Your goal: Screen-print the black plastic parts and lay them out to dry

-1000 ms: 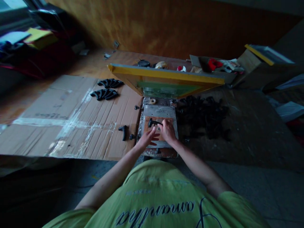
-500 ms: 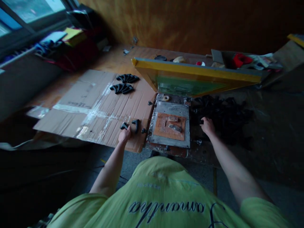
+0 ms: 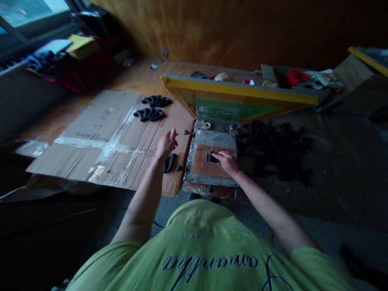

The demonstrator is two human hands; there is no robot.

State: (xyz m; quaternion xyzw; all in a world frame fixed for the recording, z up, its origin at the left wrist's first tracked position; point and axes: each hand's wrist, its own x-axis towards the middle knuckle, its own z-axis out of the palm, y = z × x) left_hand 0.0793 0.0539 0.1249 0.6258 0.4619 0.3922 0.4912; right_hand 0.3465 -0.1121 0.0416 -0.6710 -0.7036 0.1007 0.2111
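Note:
My left hand is raised over the cardboard sheet, fingers apart, with nothing in it. Just below it on the cardboard lie black curved parts close together. My right hand is closed on a small black part over the brown board on the metal plate. Two rows of black parts rest farther back on the cardboard. A dark heap of black parts lies right of the plate.
Behind the plate a yellow-edged screen frame stands tilted up. A roll of tape sits at the plate's back edge. Clamps stick out at the plate's left. An open box with a red item stands at the back right.
My left hand has let go of a black part and moved up and forward. My right hand has come left from the heap to the board with a black part. The view has shifted slightly.

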